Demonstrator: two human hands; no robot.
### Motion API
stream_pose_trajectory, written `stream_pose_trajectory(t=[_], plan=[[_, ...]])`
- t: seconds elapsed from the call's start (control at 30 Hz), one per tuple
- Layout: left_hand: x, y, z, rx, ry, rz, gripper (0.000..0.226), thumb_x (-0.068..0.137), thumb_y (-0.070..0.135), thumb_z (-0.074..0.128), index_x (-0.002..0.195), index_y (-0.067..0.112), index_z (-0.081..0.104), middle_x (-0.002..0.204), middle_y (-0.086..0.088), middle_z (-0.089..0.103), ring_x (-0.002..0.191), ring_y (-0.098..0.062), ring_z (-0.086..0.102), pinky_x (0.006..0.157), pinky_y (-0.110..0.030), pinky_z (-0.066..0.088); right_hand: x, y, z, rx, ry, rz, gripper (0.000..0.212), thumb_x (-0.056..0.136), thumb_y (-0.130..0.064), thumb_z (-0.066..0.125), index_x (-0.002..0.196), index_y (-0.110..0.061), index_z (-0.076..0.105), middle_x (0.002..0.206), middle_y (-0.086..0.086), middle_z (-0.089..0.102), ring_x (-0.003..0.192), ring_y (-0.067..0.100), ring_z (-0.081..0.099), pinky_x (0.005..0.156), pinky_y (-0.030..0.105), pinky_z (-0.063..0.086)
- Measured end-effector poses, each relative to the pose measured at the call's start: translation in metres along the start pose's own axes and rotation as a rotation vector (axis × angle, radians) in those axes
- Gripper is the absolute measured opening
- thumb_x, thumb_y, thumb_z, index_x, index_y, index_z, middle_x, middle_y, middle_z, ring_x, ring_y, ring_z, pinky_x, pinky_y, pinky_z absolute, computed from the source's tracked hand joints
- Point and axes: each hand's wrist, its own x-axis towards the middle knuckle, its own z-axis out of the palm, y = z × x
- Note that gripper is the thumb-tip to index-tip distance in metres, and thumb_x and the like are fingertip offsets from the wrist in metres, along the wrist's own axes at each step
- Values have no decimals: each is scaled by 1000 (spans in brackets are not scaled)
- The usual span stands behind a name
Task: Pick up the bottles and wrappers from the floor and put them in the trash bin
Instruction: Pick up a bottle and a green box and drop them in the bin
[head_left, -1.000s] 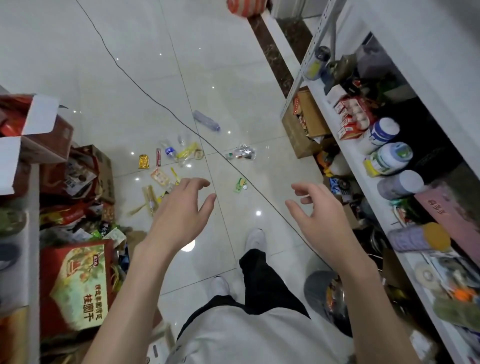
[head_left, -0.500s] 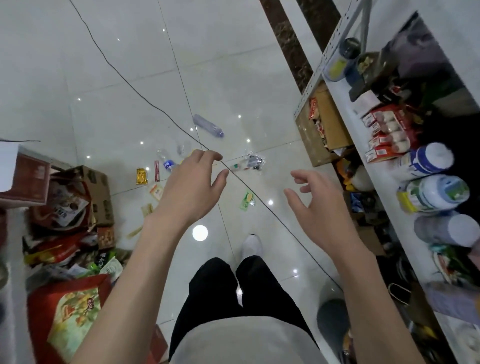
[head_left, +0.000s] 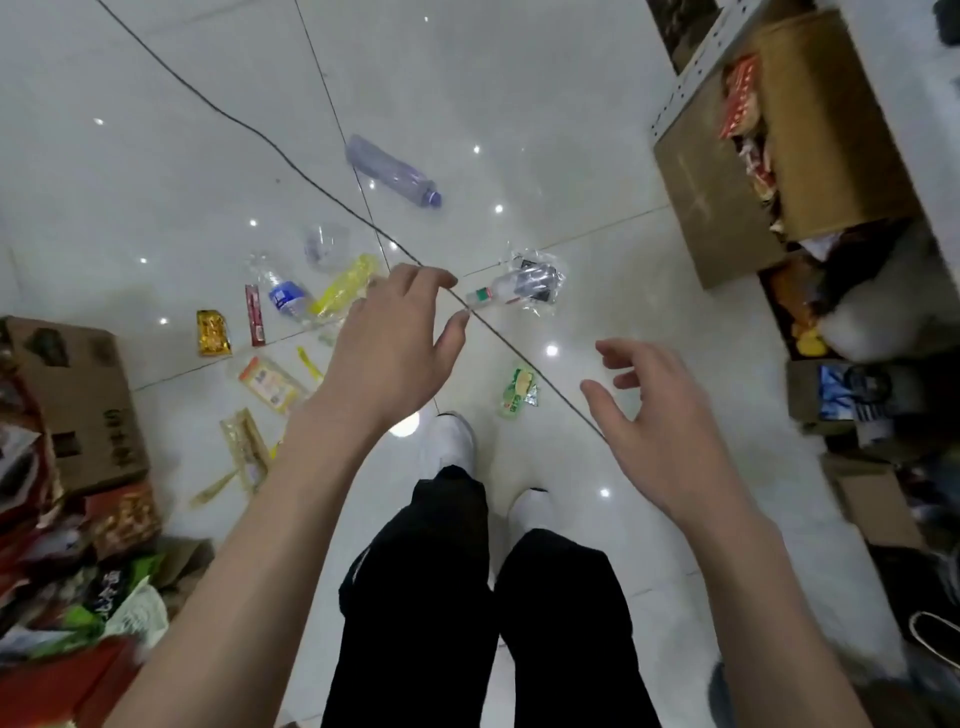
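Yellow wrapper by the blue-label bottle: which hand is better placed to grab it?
Left. The left hand hovers empty, fingers spread, right beside the yellow wrapper in the head view. The right hand, also empty, sits across the black cable, farther off.

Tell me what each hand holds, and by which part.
Nothing is held. The left hand and the right hand both hover open and empty above the floor.

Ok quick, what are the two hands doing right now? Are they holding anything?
Left hand: open, fingers loosely bent, holding nothing.
Right hand: open, fingers loosely bent, holding nothing.
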Motion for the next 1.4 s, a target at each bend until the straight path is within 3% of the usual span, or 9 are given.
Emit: stream_pose_trajectory(t=[0.4,0.6,0.83,0.97,1.1,1.27,1.4], plan=[[199,-130,279,51,-71,100,44,99,36,52,137,13,50,136,-13,51,119,-34,54,101,-45,42,165,216,197,-84,-8,-24,36,95,-31,65,130,-26,58,119,-10,56,98,3,56,87,19,38],[265,-170,389,149,-90,107,60,92,31,61,143,6,40,139,-19,45,119,-39,49,100,-47,41,207,291,272,-109,-82,-66,37,95,-32,66,131,-26,58,120,-7,57,100,4,57,88,21,41],[281,-186,437,254,-47,137,58,90,21,60,142,6,38,135,-18,48,119,-40,48,99,-47,36,218,323,325,-87,-150,-116,39,92,-26,69,129,-20,60,117,-3,57,103,16,60,91,31,46],[279,-190,450,228,32,127,50,93,8,53,141,10,40,128,-15,53,110,-38,52,93,-45,39,219,329,339,-95,-160,-152,41,89,-26,71,128,-20,60,118,-2,56,107,20,59,94,41,49],[271,-188,448,139,45,105,58,88,-1,52,143,10,39,130,-15,52,112,-36,50,90,-42,41,218,334,349,-162,-177,-206,51,82,-28,77,129,-20,60,125,1,55,111,23,54,93,42,48],[260,-186,446,69,65,83,59,85,-2,51,142,12,41,131,-13,51,113,-35,49,89,-42,42,215,339,362,-220,-178,-243,73,65,-41,90,129,-21,61,131,0,53,112,24,48,91,40,45],[253,-186,448,-2,71,60,53,89,5,53,139,14,43,131,-9,51,115,-30,50,89,-42,46,210,344,373,-298,-203,-257,96,55,-57,89,138,-24,55,142,2,46,123,29,42,98,44,42]])
